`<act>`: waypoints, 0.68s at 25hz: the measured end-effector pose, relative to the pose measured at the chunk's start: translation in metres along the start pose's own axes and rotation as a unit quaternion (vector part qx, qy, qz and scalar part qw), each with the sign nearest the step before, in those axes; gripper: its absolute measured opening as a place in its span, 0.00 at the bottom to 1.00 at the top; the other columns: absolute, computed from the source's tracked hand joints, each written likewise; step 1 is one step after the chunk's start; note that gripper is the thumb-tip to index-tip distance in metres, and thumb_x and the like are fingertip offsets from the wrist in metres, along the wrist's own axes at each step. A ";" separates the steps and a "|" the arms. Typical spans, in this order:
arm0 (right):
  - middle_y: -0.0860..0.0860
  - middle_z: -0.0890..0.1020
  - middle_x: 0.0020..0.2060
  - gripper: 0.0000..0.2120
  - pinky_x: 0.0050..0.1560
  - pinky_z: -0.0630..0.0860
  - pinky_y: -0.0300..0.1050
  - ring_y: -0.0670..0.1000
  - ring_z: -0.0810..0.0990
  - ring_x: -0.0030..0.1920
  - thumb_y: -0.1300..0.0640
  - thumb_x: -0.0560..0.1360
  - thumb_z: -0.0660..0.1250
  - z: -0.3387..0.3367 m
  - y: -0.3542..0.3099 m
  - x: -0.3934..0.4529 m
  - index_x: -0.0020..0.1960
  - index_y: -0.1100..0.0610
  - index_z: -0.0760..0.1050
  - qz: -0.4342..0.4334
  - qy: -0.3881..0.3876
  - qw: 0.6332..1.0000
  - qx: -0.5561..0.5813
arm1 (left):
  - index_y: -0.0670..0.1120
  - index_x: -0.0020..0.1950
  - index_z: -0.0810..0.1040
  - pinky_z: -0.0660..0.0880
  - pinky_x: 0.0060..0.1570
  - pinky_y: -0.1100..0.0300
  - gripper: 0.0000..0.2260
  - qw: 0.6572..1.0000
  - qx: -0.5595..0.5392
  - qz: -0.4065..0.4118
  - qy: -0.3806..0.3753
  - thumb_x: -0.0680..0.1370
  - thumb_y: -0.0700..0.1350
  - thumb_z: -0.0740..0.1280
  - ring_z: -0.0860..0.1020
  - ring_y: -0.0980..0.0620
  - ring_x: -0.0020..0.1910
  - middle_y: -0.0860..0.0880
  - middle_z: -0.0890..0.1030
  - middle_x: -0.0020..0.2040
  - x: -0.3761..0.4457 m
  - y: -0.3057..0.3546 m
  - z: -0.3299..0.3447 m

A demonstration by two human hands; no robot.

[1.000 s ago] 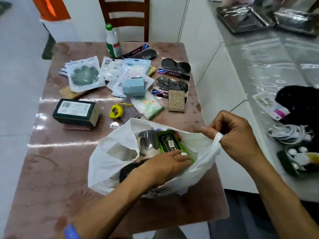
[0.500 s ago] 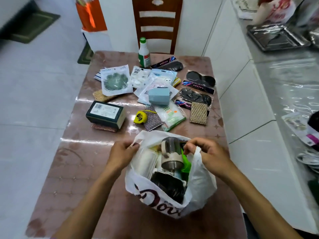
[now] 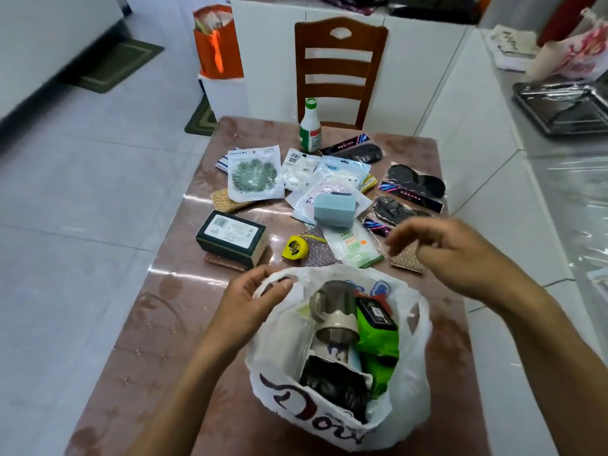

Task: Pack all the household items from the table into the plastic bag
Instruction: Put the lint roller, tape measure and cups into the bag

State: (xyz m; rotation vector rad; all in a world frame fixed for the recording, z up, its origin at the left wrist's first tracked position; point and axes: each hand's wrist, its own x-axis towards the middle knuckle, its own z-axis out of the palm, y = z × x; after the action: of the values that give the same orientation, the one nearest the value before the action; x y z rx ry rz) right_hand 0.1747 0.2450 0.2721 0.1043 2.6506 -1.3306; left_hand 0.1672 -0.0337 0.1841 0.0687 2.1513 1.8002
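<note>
The white plastic bag (image 3: 289, 399) stands open on the near part of the table (image 3: 158, 324). Inside it are a steel cup (image 3: 334, 311), a green packet (image 3: 378, 343) and a dark bundle (image 3: 332, 385). My left hand (image 3: 253, 301) grips the bag's left handle. Over a woven coaster (image 3: 406, 260) my right hand (image 3: 450, 255) hovers, blurred, fingers loosely curled, holding nothing. Farther back on the table lie a yellow tape measure (image 3: 295, 247), a dark green box (image 3: 232, 236), a light blue box (image 3: 335, 212), several packets and a green-capped bottle (image 3: 310, 128).
A wooden chair (image 3: 340, 67) stands behind the table. White cabinets and a plastic-covered counter (image 3: 543, 199) run along the right side, with a metal tray (image 3: 566, 106) on it. An orange bag (image 3: 218, 44) stands on the tiled floor at the back left.
My right hand let go of the bag's right handle and moved up and right over the table items. My left hand keeps its grip on the left handle. The view tilted upward.
</note>
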 end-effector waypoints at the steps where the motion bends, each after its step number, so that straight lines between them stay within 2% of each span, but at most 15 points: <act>1: 0.45 0.84 0.42 0.17 0.43 0.75 0.43 0.46 0.80 0.43 0.66 0.71 0.60 0.015 -0.002 0.032 0.50 0.50 0.81 -0.016 0.037 0.999 -0.029 | 0.42 0.46 0.82 0.69 0.30 0.70 0.05 1.000 0.014 -0.004 0.008 0.77 0.43 0.69 0.74 0.62 0.28 0.55 0.80 0.31 -0.001 -0.005 0.000; 2: 0.47 0.84 0.43 0.14 0.44 0.75 0.45 0.49 0.79 0.42 0.64 0.72 0.62 0.039 0.000 0.066 0.53 0.52 0.80 -0.035 0.037 0.995 -0.087 | 0.42 0.46 0.82 0.69 0.30 0.68 0.07 0.999 0.029 -0.014 0.018 0.77 0.45 0.69 0.73 0.61 0.27 0.54 0.78 0.29 -0.001 -0.011 0.002; 3: 0.49 0.84 0.47 0.14 0.46 0.76 0.47 0.51 0.79 0.45 0.62 0.73 0.63 0.069 0.006 0.101 0.56 0.52 0.78 -0.049 -0.011 0.987 -0.154 | 0.41 0.45 0.82 0.68 0.28 0.67 0.09 0.999 0.036 -0.027 0.030 0.78 0.46 0.68 0.70 0.60 0.26 0.54 0.75 0.27 0.000 -0.016 0.004; 4: 0.51 0.83 0.52 0.16 0.49 0.76 0.48 0.54 0.79 0.51 0.59 0.73 0.64 0.100 0.018 0.130 0.60 0.51 0.75 -0.057 -0.091 0.968 -0.227 | 0.41 0.44 0.81 0.66 0.27 0.67 0.11 0.998 0.031 -0.037 0.041 0.79 0.47 0.66 0.68 0.59 0.24 0.53 0.72 0.25 0.001 -0.021 0.005; 6: 0.52 0.78 0.61 0.22 0.52 0.77 0.50 0.58 0.78 0.59 0.54 0.72 0.66 0.151 0.050 0.176 0.66 0.49 0.70 -0.067 -0.215 0.900 -0.374 | 0.43 0.43 0.81 0.64 0.26 0.68 0.13 0.998 0.017 -0.045 0.050 0.81 0.48 0.62 0.66 0.58 0.23 0.52 0.68 0.23 0.005 -0.031 0.004; 8: 0.52 0.75 0.64 0.29 0.53 0.77 0.49 0.59 0.77 0.61 0.51 0.70 0.67 0.180 0.085 0.203 0.70 0.49 0.66 -0.074 -0.238 0.853 -0.458 | 0.44 0.43 0.81 0.65 0.26 0.68 0.15 0.998 0.012 -0.038 0.049 0.81 0.50 0.60 0.66 0.57 0.23 0.49 0.69 0.24 0.010 -0.038 0.000; 11: 0.53 0.74 0.63 0.30 0.54 0.72 0.53 0.61 0.75 0.61 0.53 0.70 0.68 0.209 0.111 0.225 0.70 0.48 0.65 -0.098 -0.214 0.838 -0.492 | 0.45 0.42 0.81 0.66 0.27 0.68 0.17 0.998 0.004 -0.033 0.058 0.77 0.55 0.60 0.68 0.57 0.24 0.46 0.71 0.25 0.010 -0.044 -0.005; 13: 0.55 0.75 0.60 0.25 0.53 0.74 0.54 0.61 0.75 0.60 0.52 0.70 0.68 0.217 0.115 0.228 0.66 0.50 0.69 -0.103 -0.179 0.853 -0.480 | 0.45 0.42 0.81 0.66 0.28 0.68 0.17 0.998 -0.001 -0.030 0.051 0.77 0.55 0.59 0.68 0.57 0.25 0.46 0.71 0.25 0.008 -0.045 -0.004; 15: 0.57 0.78 0.55 0.18 0.45 0.74 0.50 0.62 0.78 0.54 0.50 0.71 0.67 0.205 0.104 0.220 0.59 0.54 0.72 -0.072 -0.129 0.901 -0.407 | 0.46 0.43 0.81 0.66 0.28 0.67 0.17 0.998 -0.015 -0.033 0.044 0.78 0.55 0.59 0.68 0.56 0.25 0.46 0.72 0.25 0.009 -0.044 -0.004; 17: 0.57 0.81 0.46 0.14 0.38 0.71 0.49 0.60 0.80 0.46 0.48 0.72 0.66 0.171 0.085 0.194 0.53 0.55 0.73 -0.040 -0.048 0.954 -0.292 | 0.46 0.44 0.81 0.65 0.27 0.67 0.16 0.998 -0.027 -0.034 0.034 0.78 0.55 0.59 0.68 0.56 0.25 0.47 0.72 0.26 0.010 -0.038 -0.002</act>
State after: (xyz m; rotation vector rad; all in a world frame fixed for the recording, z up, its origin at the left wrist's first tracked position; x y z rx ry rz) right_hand 0.0165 0.1560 0.0691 -0.1438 2.8576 -0.5031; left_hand 0.1638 -0.0405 0.1455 -0.0794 2.1231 1.8449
